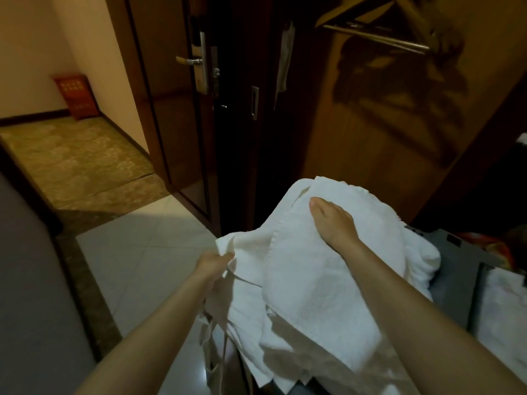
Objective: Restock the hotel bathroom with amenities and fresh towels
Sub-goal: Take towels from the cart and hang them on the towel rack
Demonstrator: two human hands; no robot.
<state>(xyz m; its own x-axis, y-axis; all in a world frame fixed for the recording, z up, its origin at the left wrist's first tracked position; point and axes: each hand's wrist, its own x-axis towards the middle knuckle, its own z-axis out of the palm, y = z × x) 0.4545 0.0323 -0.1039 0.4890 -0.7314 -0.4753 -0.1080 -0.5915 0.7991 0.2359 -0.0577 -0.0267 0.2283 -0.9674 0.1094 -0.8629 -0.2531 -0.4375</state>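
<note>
A heap of white towels [308,283] lies over the top of a grey cart [462,269] in the lower middle of the view. My left hand [212,266] grips the left edge of the towels, fingers curled into the cloth. My right hand [332,220] lies on top of the heap near its far end, thumb out along the cloth; its fingers are hidden over the fold. A thin cloth strap hangs down below my left hand.
A dark wooden door [171,109] with a metal handle [189,61] stands open ahead; beyond it lie patterned hallway carpet [71,163] and a red box [75,96]. An open wardrobe with a metal rail [376,38] and hangers is at right. White floor tiles [148,252] lie below.
</note>
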